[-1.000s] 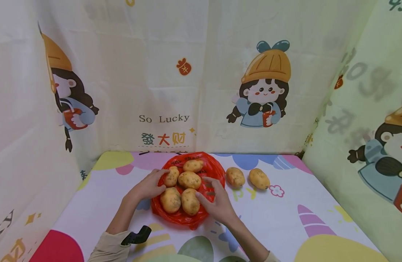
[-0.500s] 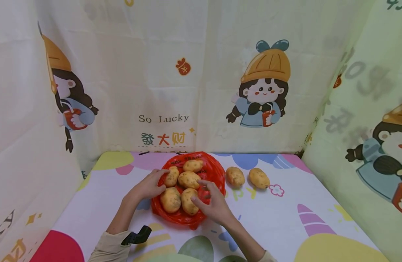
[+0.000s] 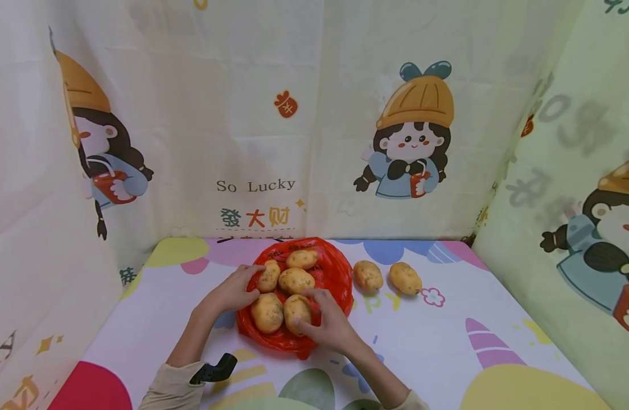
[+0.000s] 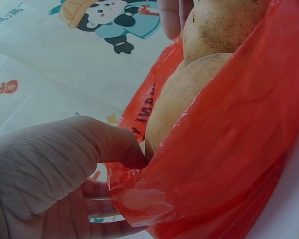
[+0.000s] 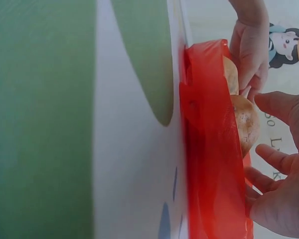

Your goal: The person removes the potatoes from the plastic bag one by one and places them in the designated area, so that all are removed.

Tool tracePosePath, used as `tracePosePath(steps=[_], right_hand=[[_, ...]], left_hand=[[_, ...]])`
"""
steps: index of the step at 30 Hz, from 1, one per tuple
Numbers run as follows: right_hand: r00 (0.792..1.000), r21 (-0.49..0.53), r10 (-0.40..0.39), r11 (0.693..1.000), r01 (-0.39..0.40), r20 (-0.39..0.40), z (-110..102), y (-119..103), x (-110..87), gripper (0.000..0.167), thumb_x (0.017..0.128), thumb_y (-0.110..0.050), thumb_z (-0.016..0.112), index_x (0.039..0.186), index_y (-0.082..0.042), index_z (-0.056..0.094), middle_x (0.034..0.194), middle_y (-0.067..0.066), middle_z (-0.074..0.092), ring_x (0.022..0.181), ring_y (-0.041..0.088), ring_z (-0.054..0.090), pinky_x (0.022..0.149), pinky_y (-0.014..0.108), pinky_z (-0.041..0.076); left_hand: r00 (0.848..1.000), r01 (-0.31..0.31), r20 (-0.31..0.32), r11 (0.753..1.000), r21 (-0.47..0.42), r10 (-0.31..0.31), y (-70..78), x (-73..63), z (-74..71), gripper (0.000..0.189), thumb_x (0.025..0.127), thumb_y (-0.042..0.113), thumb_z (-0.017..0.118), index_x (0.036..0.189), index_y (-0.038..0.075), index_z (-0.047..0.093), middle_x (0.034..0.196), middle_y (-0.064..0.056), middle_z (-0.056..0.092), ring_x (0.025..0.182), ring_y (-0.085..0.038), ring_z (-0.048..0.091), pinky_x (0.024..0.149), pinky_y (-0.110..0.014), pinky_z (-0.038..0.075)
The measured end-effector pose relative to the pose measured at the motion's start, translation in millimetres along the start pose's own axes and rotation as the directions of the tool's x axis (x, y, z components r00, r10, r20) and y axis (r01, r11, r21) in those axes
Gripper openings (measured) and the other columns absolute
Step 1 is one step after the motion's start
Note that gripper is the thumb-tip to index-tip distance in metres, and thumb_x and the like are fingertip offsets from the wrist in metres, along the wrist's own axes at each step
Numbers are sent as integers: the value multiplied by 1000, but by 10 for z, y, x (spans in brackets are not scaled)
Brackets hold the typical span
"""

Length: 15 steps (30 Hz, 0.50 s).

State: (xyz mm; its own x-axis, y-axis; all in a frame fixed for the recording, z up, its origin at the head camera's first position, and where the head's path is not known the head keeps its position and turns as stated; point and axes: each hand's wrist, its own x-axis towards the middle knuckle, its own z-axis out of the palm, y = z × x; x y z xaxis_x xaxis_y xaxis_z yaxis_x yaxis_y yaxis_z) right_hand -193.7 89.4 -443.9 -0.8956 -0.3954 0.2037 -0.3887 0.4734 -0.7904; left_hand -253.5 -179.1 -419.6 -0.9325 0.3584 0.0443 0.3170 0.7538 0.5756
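The red plastic bag (image 3: 340,279) is standing open on the patterned table (image 3: 422,341), with five potatoes showing inside. Two more, the inner loose potato (image 3: 368,277) and the outer loose potato (image 3: 405,279), are lying to its right. My left hand (image 3: 237,289) is pinching the bag's left edge, thumb inside the rim and fingers outside. My right hand (image 3: 331,326) is hanging over the right side, thumb and fingers spread about the front-right potato (image 3: 296,307); I am finding no closed grip, though a light touch is possible.

Risks, in my judgement: a fingertip-only hold could be letting that smooth, rounded potato slip. Catching the rim along with it could be tearing the thin plastic — or tipping the bag and spilling its load (the loose pair would be rolling, too, if knocked).

Limits of inspection: the bag's fold is hiding my left fingertips, and the rim is partly covering the right ones. The potatoes are masking the bag's floor. The bag's lettering is creasing past reading, and the frame's lower edge is cutting off the right sleeve (image 3: 410,402).
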Motion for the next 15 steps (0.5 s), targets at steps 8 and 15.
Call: tracePosePath(steps=[8,15], right_hand=[[1000,-1,1,1000,-1,30,43,21,5,58,89,-33,79,139,-14,56,135,7,50,125,26,50,105,55,47],[999,-28,-24,999,26,44,57,24,20,54,89,-34,78,137,-17,59,136,6,50,127,26,49,104,54,48]], left_hand=[[1000,23,6,1000,-4,-23,18,-13,2,58,92,9,63,147,2,48,141,-26,48,123,-39,53,104,-62,47],[1000,27,4,1000,-4,-27,21,-11,11,58,93,9,63,148,3,48,141,-26,48,124,-39,53,104,-61,48]])
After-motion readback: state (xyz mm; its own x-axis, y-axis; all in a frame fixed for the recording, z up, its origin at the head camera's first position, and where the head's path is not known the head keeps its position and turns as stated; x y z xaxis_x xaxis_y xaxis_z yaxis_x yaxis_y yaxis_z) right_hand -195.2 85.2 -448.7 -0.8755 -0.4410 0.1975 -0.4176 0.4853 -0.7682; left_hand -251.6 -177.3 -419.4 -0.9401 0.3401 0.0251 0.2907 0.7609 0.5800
